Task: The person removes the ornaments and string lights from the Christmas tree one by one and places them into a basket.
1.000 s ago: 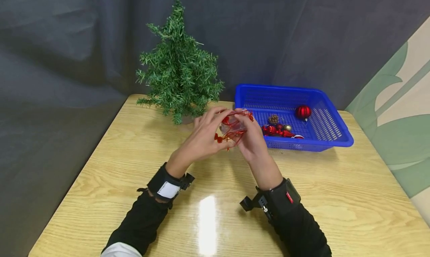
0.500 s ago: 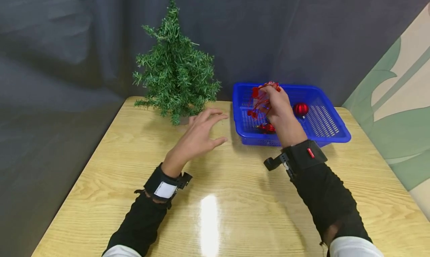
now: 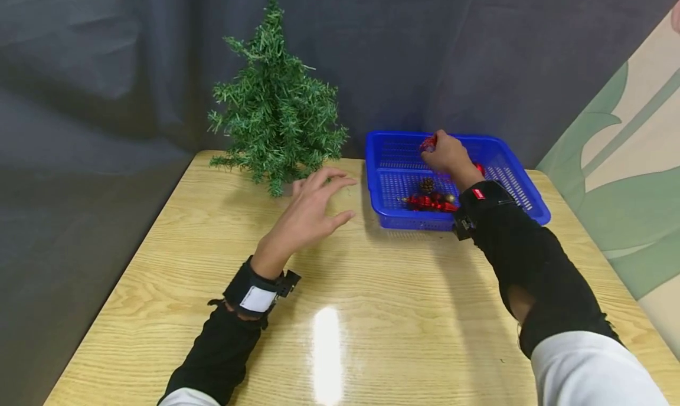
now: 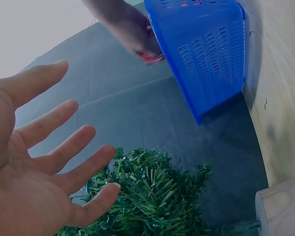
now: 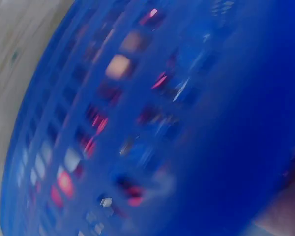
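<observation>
My right hand reaches over the blue plastic basket and grips a bundle of red strings with small red pieces. The fingers' far side is hidden in the head view. In the left wrist view, a red bit of the bundle shows beyond the basket rim. My left hand hovers over the table in front of the artificial Christmas tree, fingers spread and holding nothing. Its bare palm shows in the left wrist view. The right wrist view is blurred and mostly filled by the basket's slotted wall.
Inside the basket lie a pine cone, shiny red ornaments and a small gold ball. A red ball is partly hidden behind my right wrist. A dark curtain hangs behind the wooden table.
My hands were together around the red bundle. The right hand has carried it rightward over the basket and turned; the left hand has let go and stays near the tree.
</observation>
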Available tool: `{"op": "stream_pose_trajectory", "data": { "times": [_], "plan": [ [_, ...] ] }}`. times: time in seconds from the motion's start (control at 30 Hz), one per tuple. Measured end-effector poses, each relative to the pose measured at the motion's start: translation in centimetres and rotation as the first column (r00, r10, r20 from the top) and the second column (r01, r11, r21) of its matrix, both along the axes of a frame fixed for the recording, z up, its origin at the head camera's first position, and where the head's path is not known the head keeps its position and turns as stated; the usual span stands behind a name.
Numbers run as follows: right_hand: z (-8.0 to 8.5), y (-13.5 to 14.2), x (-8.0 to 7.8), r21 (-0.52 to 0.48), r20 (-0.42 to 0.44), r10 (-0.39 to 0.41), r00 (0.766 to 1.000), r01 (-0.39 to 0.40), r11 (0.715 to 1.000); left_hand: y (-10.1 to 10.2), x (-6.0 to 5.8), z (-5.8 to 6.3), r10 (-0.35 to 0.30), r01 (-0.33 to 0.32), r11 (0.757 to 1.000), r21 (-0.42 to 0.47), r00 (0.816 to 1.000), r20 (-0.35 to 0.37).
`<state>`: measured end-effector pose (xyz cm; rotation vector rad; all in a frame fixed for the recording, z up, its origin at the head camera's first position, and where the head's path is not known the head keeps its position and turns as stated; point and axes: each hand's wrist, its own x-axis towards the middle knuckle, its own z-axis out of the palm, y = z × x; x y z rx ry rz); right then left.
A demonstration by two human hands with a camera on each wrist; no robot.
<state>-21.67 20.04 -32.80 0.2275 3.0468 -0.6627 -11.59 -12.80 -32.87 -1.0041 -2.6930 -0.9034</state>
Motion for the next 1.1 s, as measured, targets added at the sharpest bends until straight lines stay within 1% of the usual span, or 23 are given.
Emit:
{"op": "stream_pose_trajectory", "data": {
  "times": [0.07, 0.13, 0.23, 0.33, 0.4, 0.5, 0.53, 0.6, 0.67, 0.7, 0.77, 0.87, 0.9, 0.97, 1.03, 1.1],
  "plan": [
    [-0.5, 0.7, -0.3, 0.096, 0.048, 0.030, 0.998, -0.034, 0.995, 0.0, 0.1, 0.1, -0.001, 0.001, 1.000, 0.002, 1.000, -0.005],
    [-0.9, 1.3, -0.3, 0.156, 0.113, 0.043, 0.993, -0.061, 0.986, 0.1, 0.1, 0.1, 0.001, -0.001, 1.000, 0.003, 1.000, -0.012],
    [-1.5, 2.0, 0.1, 0.207, 0.252, 0.024, 0.967, -0.078, 0.975, 0.3, 0.2, 0.2, 0.000, 0.000, 1.000, 0.003, 1.000, -0.020],
    [-2.2, 2.6, 0.7, 0.231, 0.349, -0.029, 0.937, -0.056, 0.971, 0.5, 0.4, 0.2, 0.002, -0.002, 1.000, -0.006, 1.000, -0.017],
    [-2.6, 3.0, 1.1, 0.229, 0.380, -0.056, 0.923, -0.036, 0.973, 0.7, 0.7, 0.3, 0.002, -0.002, 1.000, -0.014, 1.000, -0.004],
    [-3.0, 3.9, 1.5, 0.191, 0.393, -0.089, 0.915, 0.013, 0.982, 0.9, 0.9, 0.3, -0.003, 0.004, 1.000, -0.026, 1.000, 0.019],
    [-3.0, 4.2, 1.7, 0.182, 0.398, -0.089, 0.913, 0.017, 0.983, 1.0, 0.9, 0.3, -0.006, 0.007, 0.999, -0.031, 1.000, 0.026],
    [-3.3, 4.7, 1.9, 0.178, 0.404, -0.087, 0.911, 0.015, 0.984, 1.1, 0.8, 0.3, -0.017, 0.019, 0.997, -0.069, 0.999, 0.028],
    [-3.8, 5.1, 2.2, 0.191, 0.407, -0.078, 0.910, -0.001, 0.982, 1.1, 0.7, 0.0, -0.036, 0.042, 0.991, -0.130, 0.998, 0.047],
    [-4.1, 5.3, 2.4, 0.199, 0.411, -0.069, 0.909, -0.016, 0.980, 1.0, 0.7, -0.3, -0.048, 0.059, 0.984, -0.166, 0.997, 0.066],
    [-4.7, 5.6, 2.8, 0.213, 0.422, -0.058, 0.905, -0.037, 0.976, 0.9, 0.6, -0.9, -0.076, 0.105, 0.963, -0.248, 0.990, 0.122],
    [-5.2, 5.7, 2.9, 0.197, 0.441, -0.044, 0.896, -0.050, 0.979, 0.6, 0.0, -2.2, -0.082, 0.166, 0.925, -0.343, 0.966, 0.247],
    [-5.3, 5.7, 2.9, 0.192, 0.442, -0.033, 0.897, -0.059, 0.980, 0.5, -0.2, -2.6, -0.071, 0.174, 0.914, -0.366, 0.958, 0.278],
    [-5.3, 5.7, 2.7, 0.182, 0.436, -0.018, 0.900, -0.068, 0.981, 0.2, -1.0, -3.4, -0.027, 0.162, 0.894, -0.419, 0.950, 0.310],
    [-5.2, 5.6, 2.5, 0.190, 0.407, -0.004, 0.913, -0.080, 0.979, -0.2, -1.8, -4.2, 0.019, 0.139, 0.877, -0.460, 0.947, 0.320],
    [-5.2, 5.5, 2.4, 0.176, 0.376, 0.000, 0.927, -0.071, 0.982, -0.7, -2.7, -5.1, 0.087, 0.099, 0.858, -0.504, 0.939, 0.332]
  ]
}}
